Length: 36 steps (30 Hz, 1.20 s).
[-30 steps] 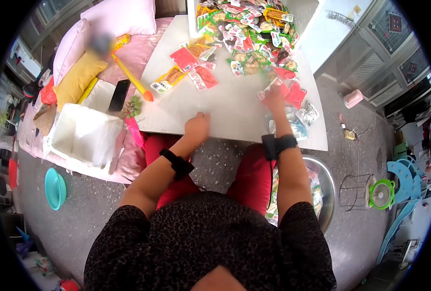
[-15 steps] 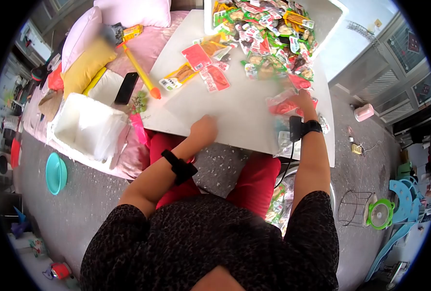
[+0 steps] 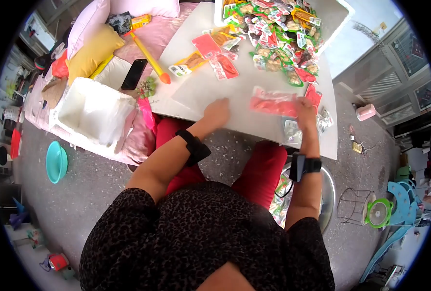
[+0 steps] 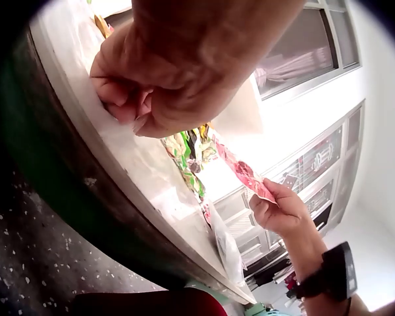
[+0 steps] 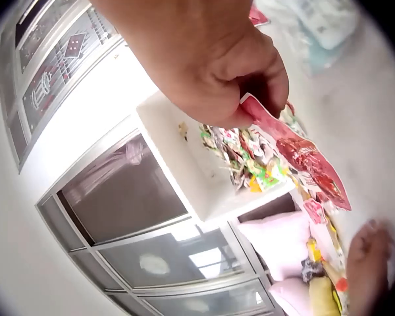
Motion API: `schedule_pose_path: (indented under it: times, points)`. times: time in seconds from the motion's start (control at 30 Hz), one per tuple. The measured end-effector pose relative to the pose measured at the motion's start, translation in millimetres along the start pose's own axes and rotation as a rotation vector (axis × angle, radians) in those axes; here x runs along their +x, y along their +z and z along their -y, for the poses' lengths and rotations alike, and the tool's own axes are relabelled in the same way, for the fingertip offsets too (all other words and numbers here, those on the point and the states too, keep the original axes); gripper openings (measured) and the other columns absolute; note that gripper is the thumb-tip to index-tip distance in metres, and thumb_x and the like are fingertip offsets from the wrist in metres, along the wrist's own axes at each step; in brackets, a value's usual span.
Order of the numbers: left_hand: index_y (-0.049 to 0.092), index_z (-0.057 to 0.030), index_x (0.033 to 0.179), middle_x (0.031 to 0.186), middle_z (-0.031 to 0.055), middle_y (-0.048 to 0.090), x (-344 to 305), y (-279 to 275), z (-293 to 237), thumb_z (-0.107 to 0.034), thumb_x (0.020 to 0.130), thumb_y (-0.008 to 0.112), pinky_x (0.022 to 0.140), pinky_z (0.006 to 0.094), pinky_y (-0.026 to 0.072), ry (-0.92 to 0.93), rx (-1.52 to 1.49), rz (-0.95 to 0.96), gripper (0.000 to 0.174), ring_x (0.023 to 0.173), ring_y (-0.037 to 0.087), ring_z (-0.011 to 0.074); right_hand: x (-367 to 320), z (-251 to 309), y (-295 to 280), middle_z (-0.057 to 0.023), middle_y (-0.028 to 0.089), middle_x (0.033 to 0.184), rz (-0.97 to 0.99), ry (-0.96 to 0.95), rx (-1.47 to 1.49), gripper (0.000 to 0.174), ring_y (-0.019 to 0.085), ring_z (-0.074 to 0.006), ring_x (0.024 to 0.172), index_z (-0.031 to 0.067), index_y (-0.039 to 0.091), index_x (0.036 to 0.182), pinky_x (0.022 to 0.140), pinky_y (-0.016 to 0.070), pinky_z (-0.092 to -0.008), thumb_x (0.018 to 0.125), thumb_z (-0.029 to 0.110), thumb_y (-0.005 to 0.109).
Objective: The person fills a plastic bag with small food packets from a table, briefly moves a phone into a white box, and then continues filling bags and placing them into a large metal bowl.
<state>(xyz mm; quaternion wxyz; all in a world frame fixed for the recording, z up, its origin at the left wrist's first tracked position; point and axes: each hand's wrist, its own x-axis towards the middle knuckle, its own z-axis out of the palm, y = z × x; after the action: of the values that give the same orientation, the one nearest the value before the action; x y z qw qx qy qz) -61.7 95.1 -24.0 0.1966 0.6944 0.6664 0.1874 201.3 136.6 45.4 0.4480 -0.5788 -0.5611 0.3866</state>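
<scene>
While the head view blurs its print, the red packet shows as a flat, flexible rectangle, and the right wrist view reveals glossy film over lumpy, dark-red contents. It is above the table, one end pinched between the thumb and curled fingers of the right hand; the fingertips are partly hidden there.

At 9 o'clock from the packet, the left hand rests at the table's near edge, fingers curled in narrowly, seemingly around nothing. At 3 o'clock, just beyond the right hand, lies a smaller red pouch; at 5 o'clock, a clear crinkled pouch is partly hidden by the wrist.

At 12 o'clock, a crumpled heap of shiny packets spills from a smooth white box, whose far side is cut off by the frame. Flat red and yellow pouches overlap at 10 o'clock.

Farther out at 9 o'clock, a rough-walled white foam box with crinkled clear plastic sits on the soft pink bed. At 5 o'clock, below the table, a round metal basin holds more packets, mostly covered by the forearm.
</scene>
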Motion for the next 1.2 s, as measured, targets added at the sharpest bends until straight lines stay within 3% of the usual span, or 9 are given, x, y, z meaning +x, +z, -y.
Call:
schedule_pose_path:
  times: [0.17,0.37,0.6,0.67,0.83,1.0,1.07,1.13,1.2]
  points:
    - [0.049,-0.0036,0.087,0.086,0.0164,0.053,0.1,10.3,-0.1,-0.021,0.074,0.042,0.073,0.0393,0.0395,0.044,-0.034,-0.030,0.023,0.086,0.049,0.0324,-32.0,-39.7,37.2,0.0023,0.045,0.060,0.096,0.079,0.287,0.011,0.039,-0.0041,0.053,0.0015,0.051,0.071,0.045,0.0314,-0.0191,0.072,0.010,0.057]
    - [0.051,-0.0070,0.093,0.091,0.0151,0.053,-13.4,-14.0,-24.1,-0.026,0.075,0.046,0.074,0.0380,0.0392,0.049,-0.090,0.063,0.027,0.087,0.049,0.0318,-42.4,-28.3,53.2,0.0008,0.045,0.060,0.045,0.087,0.169,0.011,0.039,-0.0047,0.052,0.0007,0.051,0.072,0.044,0.0322,-0.0191,0.071,0.009,0.057]
    - [0.055,-0.0101,0.091,0.090,0.0144,0.054,-6.3,29.3,-9.8,-0.022,0.076,0.044,0.073,0.0383,0.0400,0.218,-0.085,-0.215,0.022,0.086,0.050,0.0302,-46.0,-33.6,78.0,0.0001,0.044,0.054,0.080,0.187,0.375,0.011,0.040,-0.0071,0.041,0.0010,0.051,0.071,0.033,0.0318,-0.0210,0.075,0.011,0.053]
    - [0.055,-0.0101,0.090,0.090,0.0142,0.054,-10.9,22.4,-17.2,-0.019,0.077,0.042,0.072,0.0388,0.0403,0.258,-0.005,-0.178,0.021,0.085,0.050,0.0300,-39.9,-63.3,95.9,-0.0006,0.045,0.054,0.107,-0.166,0.156,0.011,0.043,-0.0083,0.043,0.0016,0.051,0.067,0.034,0.0349,-0.0217,0.075,0.009,0.050]
    - [0.054,-0.0075,0.088,0.089,0.0139,0.053,-18.6,12.6,-28.7,-0.017,0.076,0.040,0.069,0.0398,0.0400,0.187,-0.188,-0.035,0.021,0.083,0.050,0.0312,-48.3,-26.3,128.0,-0.0026,0.046,0.056,0.191,0.216,0.392,0.006,0.045,-0.0113,0.044,0.0007,0.049,0.065,0.036,0.0364,-0.0222,0.070,0.002,0.047]
    - [0.053,-0.0053,0.086,0.087,0.0139,0.053,-20.1,4.2,-28.6,-0.020,0.076,0.042,0.069,0.0394,0.0400,0.201,-0.185,-0.145,0.022,0.083,0.051,0.0305,-37.5,-35.6,132.9,-0.0087,0.051,0.064,0.412,0.032,0.177,0.010,0.049,-0.0187,0.059,0.0004,0.053,0.072,0.049,0.0391,-0.0283,0.067,0.008,0.049]
    - [0.053,-0.0053,0.088,0.088,0.0135,0.053,-13.4,13.0,-16.2,-0.022,0.075,0.044,0.070,0.0384,0.0400,0.250,-0.190,-0.197,0.023,0.084,0.051,0.0294,-34.5,-31.1,132.1,-0.0111,0.052,0.066,0.442,0.081,0.225,0.011,0.051,-0.0202,0.061,-0.0005,0.053,0.074,0.053,0.0412,-0.0291,0.067,0.007,0.047]
    - [0.053,-0.0058,0.090,0.089,0.0129,0.052,-10.5,-7.0,-19.2,-0.023,0.074,0.046,0.072,0.0373,0.0397,0.241,-0.164,0.001,0.025,0.085,0.050,0.0287,-43.1,-11.2,125.1,-0.0132,0.053,0.066,0.416,0.265,0.409,0.011,0.052,-0.0203,0.058,-0.0022,0.051,0.076,0.053,0.0444,-0.0281,0.069,0.001,0.043]
    - [0.053,-0.0062,0.092,0.090,0.0125,0.052,-5.3,-22.7,-16.9,-0.025,0.073,0.048,0.073,0.0363,0.0395,0.304,-0.115,0.056,0.027,0.086,0.049,0.0280,-27.7,-53.3,124.2,-0.0156,0.053,0.073,0.177,-0.033,0.065,0.013,0.052,-0.0253,0.066,-0.0030,0.050,0.080,0.061,0.0440,-0.0311,0.070,0.002,0.043]
